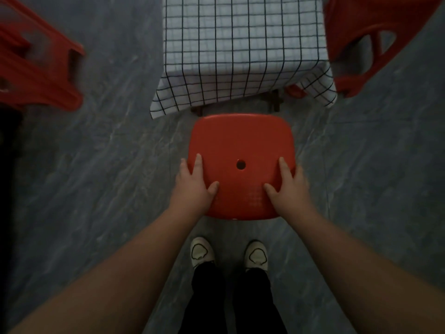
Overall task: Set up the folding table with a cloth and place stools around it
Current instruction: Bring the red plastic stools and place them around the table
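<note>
Black trousers (207, 297) and white shoes (202, 253) stand nearest, on a grey, marbled floor (108, 153). The shoes carry a dark outlined motif, but no lettering can be made out on them.

Just ahead of the toes is the near stool (240, 141), red plastic, seen from straight above, with a small round hole in the middle of its seat. The left hand (193, 186) holds the seat's left side and the right hand (287, 186) its right side. On each, the thumb and forefinger lie on top while the outer fingers (298, 173) fold over the rim, so both hands are clamped on the seat. A faint grid of dots is moulded into the seat near the right thumb. It is a texture, not a word or a brand.

The stool's far edge sits just short of the hanging hem of the checked cloth (240, 44), white with dark lines. That cloth covers the worktop, of which only the dark legs (274, 103) show below the hem.

Farther off, a left stool (48, 68), blurred, stands well apart from the cloth, and a right stool (361, 32) sits close by its corner.

As I judge it, unfolding and covering are done, and the stool in hand is nearly placed. The left stool probably wants drawing in. The far side is out of view.
</note>
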`<state>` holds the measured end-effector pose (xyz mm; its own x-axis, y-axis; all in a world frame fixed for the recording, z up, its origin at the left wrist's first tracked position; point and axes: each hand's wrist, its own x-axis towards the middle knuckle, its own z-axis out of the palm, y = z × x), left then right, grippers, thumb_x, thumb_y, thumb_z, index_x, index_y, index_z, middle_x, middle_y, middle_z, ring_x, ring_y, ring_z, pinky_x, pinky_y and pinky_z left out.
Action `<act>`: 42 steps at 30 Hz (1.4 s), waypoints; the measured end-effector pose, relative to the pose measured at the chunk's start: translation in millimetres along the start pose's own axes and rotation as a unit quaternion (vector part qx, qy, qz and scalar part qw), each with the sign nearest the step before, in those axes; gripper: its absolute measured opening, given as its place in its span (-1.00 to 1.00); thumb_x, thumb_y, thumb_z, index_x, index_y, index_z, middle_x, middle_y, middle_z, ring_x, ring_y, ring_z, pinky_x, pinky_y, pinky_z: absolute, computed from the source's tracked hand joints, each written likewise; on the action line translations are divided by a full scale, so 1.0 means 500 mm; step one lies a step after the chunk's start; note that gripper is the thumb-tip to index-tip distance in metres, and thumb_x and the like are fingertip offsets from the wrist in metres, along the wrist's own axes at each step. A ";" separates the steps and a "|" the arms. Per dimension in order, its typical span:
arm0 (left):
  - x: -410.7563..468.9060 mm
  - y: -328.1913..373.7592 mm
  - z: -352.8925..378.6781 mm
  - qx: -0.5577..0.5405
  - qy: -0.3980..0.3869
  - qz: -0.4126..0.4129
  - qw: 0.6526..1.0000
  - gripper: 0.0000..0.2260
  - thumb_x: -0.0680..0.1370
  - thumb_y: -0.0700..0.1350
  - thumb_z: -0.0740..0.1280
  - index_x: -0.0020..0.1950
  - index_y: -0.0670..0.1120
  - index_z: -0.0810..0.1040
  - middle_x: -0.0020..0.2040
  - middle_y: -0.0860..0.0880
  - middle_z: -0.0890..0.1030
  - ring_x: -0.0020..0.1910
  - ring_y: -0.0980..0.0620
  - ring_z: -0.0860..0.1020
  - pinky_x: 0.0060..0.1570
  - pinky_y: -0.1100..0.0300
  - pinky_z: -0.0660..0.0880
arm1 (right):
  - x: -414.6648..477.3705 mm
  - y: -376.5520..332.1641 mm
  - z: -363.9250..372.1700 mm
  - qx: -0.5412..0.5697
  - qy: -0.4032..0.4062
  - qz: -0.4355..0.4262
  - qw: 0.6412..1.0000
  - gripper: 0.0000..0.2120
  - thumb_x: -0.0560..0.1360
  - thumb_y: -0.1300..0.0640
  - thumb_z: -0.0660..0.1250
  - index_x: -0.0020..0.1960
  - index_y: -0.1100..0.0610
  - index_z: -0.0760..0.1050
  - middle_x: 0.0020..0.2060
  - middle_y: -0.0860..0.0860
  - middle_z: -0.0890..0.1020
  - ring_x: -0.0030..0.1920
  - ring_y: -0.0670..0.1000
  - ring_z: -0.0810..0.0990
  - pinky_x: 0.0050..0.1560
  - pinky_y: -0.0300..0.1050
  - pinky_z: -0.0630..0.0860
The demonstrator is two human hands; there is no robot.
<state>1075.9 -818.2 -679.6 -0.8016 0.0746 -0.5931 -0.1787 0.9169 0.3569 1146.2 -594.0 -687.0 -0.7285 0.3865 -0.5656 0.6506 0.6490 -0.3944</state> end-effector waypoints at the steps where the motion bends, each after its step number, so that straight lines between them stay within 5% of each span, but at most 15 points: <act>1: -0.017 0.015 -0.025 0.012 0.008 0.008 1.000 -0.24 0.58 0.17 0.29 0.63 0.09 -0.08 0.62 -0.18 -0.06 0.57 -0.20 0.07 0.52 -0.11 0.15 | -0.012 -0.014 -0.023 -0.023 -0.005 -0.005 1.000 -0.24 0.54 -0.11 0.34 0.62 -0.07 0.02 0.58 0.19 0.03 0.56 0.23 0.05 0.54 0.16 0.11; 8: -0.235 0.080 -0.294 0.014 0.082 0.041 0.996 -0.38 0.61 0.13 0.20 0.60 -0.09 0.15 0.57 -0.16 0.24 0.55 -0.15 0.18 0.51 -0.09 0.16 | -0.215 -0.192 -0.285 -0.105 0.027 -0.114 0.987 -0.35 0.58 -0.09 0.23 0.60 0.04 0.11 0.56 0.15 0.19 0.56 0.19 0.09 0.55 0.13 0.12; 18: -0.641 0.072 -0.580 0.004 0.243 0.026 0.970 -0.43 0.63 0.08 0.22 0.58 -0.13 0.22 0.54 -0.17 0.30 0.53 -0.12 0.23 0.54 0.05 0.07 | -0.574 -0.410 -0.527 -0.117 0.084 -0.285 0.948 -0.36 0.53 -0.11 0.21 0.56 0.08 0.24 0.51 0.16 0.31 0.54 0.19 0.18 0.57 0.07 0.08; 24: -0.759 -0.035 -0.651 0.045 0.263 -0.059 0.962 -0.36 0.61 0.23 0.13 0.62 0.02 0.06 0.60 -0.11 0.18 0.57 -0.17 0.12 0.53 -0.06 0.12 | -0.703 -0.567 -0.498 -0.133 0.070 -0.409 0.900 -0.39 0.58 -0.08 0.19 0.58 0.06 0.19 0.54 0.11 0.26 0.55 0.13 0.11 0.56 -0.02 -0.04; 33: -0.813 -0.305 -0.812 -0.018 0.278 -0.144 0.950 -0.37 0.63 0.24 0.06 0.63 0.05 -0.04 0.63 -0.08 0.07 0.59 -0.16 0.03 0.51 -0.14 0.09 | -0.791 -0.865 -0.309 -0.187 0.010 -0.488 0.853 -0.33 0.60 -0.15 0.18 0.62 -0.01 0.04 0.60 0.08 0.12 0.59 0.12 -0.01 0.58 0.05 0.01; 42: -0.764 -0.664 -1.083 0.003 0.299 -0.157 0.941 -0.37 0.62 0.24 0.08 0.63 0.02 0.04 0.61 -0.11 0.14 0.57 -0.18 0.08 0.51 -0.14 0.10 | -0.856 -1.249 -0.054 -0.186 -0.011 -0.482 0.856 -0.34 0.60 -0.17 0.17 0.61 -0.04 0.04 0.59 0.04 0.14 0.59 0.10 0.01 0.55 0.03 0.03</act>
<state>1132.3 -1363.4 -180.6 -0.8877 -0.4335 -0.1551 -0.4591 0.8591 0.2261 1046.1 -1146.9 -178.9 -0.8811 -0.4567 -0.1226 -0.3677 0.8248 -0.4296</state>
